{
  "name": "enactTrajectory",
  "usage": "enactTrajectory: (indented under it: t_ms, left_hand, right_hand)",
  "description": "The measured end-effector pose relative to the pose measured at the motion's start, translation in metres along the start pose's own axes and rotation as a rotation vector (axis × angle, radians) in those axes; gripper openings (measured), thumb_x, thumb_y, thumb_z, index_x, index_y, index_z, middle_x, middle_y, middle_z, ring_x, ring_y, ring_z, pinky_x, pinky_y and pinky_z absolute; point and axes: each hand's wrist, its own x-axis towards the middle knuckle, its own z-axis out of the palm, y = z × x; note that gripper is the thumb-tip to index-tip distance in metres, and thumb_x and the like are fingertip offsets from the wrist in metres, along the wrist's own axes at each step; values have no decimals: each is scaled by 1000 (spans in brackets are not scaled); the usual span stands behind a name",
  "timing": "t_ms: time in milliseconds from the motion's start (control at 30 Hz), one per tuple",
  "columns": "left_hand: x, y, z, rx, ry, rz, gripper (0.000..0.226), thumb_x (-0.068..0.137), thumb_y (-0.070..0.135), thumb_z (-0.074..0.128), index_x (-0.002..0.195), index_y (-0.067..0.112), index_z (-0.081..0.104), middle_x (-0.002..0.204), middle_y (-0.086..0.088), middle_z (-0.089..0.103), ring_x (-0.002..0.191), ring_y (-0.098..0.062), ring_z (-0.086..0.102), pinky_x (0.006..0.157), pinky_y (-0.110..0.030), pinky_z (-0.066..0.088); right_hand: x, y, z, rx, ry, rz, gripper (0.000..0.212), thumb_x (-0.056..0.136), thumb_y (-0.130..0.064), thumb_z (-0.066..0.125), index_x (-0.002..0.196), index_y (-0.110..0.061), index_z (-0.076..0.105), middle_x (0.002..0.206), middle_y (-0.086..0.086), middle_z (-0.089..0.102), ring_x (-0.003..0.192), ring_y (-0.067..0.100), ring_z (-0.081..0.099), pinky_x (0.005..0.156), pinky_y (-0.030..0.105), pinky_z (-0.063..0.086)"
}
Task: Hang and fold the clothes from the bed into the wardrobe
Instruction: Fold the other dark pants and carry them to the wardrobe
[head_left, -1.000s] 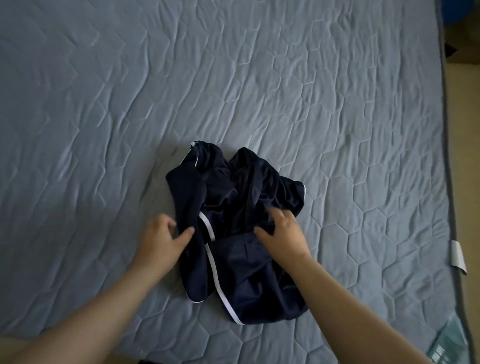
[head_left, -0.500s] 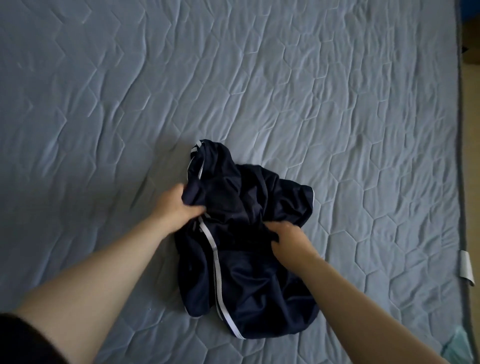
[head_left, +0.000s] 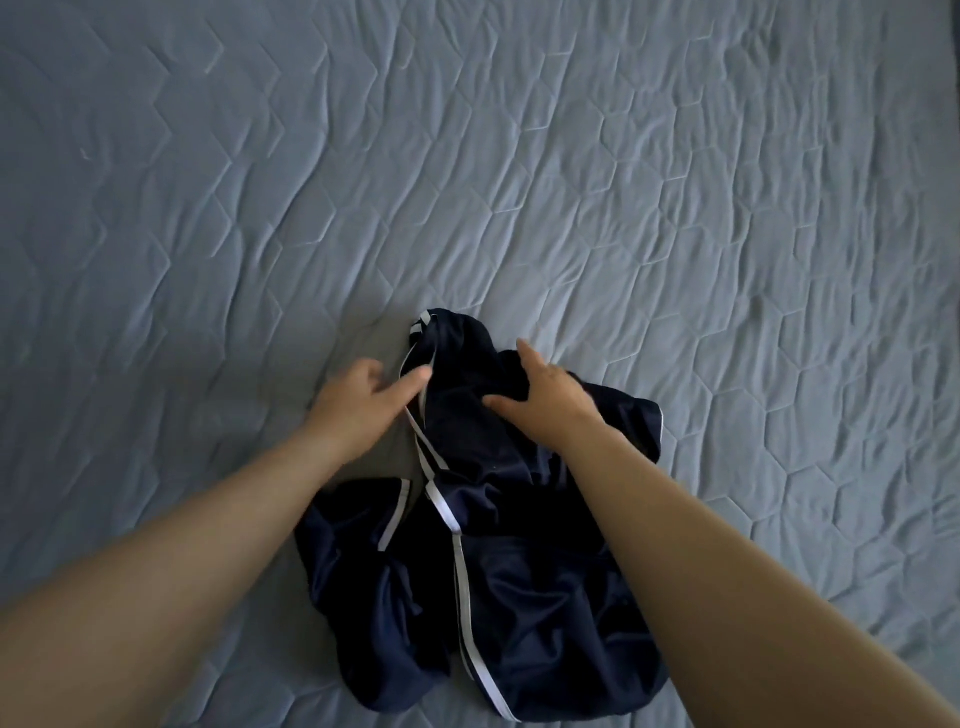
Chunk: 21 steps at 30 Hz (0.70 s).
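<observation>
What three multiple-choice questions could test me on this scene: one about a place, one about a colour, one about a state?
1. Where does the dark garment lie?
A. on the bed cover
B. in a wardrobe
C. on a hanger

2. What colour are its stripes?
A. red
B. white
C. yellow

3. In what state is the garment?
A. neatly folded
B. crumpled
C. spread flat

Answers: 1 A, the quilted cover shows all around it; 2 B, the narrow bands are white against the dark cloth; 3 B, it lies bunched in irregular folds.
</observation>
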Motion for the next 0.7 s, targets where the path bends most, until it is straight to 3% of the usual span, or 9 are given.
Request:
enactTrajectory:
  t_ms: [100,167,267,367,433,533,600,700]
  left_hand:
    - [19,30,8,-12,3,-21,70,70,78,55,97,14,57,90,9,58,94,-18,59,69,-26,37]
    - [26,41,18,-89,-9,-117,88,62,81,60,112,9,60,108,-2,62,102,-22,59,73,-27,39]
    - [27,38,30,-141,-75,-226,91,57,63,80,120,1,58,120,-13,63,106,-27,61,78,-27,45]
    - [13,23,28,-38,-284,-288,86,56,51,87,119,0,57,119,-11,61,109,-28,59,85,-32,47]
    - [3,13,25,-46,-323,-261,62,60,43,88,99,1,63,103,-13,67,102,-29,63,83,-34,48]
    - [-10,4,13,-134,-348,-180,44,65,29,87,86,-2,65,82,-16,69,83,-27,67,76,-37,51]
    - [-18,3,1,-183,-375,-149,35,65,19,87,91,3,70,87,-15,73,84,-28,70,86,-46,55]
    - [-34,14,-17,-205,-377,-84,37,63,10,87,97,14,73,90,-9,74,89,-27,71,91,-48,54]
  right_hand:
    - [-18,4,23,95,-4,-150,65,89,-37,63,147,-30,34,133,5,59,121,25,55,100,37,45]
    - [-40,8,40,43,42,-298,56,87,-31,63,140,-30,44,124,3,65,112,24,61,93,33,48]
    - [-72,21,59,-36,34,-437,44,86,-29,60,129,-30,52,107,-2,70,97,22,64,83,30,47]
    - [-86,39,66,-21,70,-354,36,91,-37,56,126,-31,53,106,-8,68,95,15,63,85,30,47]
    - [-87,46,66,66,98,-270,29,94,-41,54,121,-30,57,102,-9,69,91,11,64,83,29,49]
    - [-89,49,63,258,220,-153,16,97,-32,54,104,-22,64,85,-7,69,76,10,64,72,32,52]
    - [-90,52,61,258,305,-58,16,98,-26,51,104,-19,64,77,-6,66,66,9,61,61,28,51]
    - [-100,49,50,285,308,-18,26,98,-30,52,122,-23,60,101,-8,65,81,6,60,69,18,46]
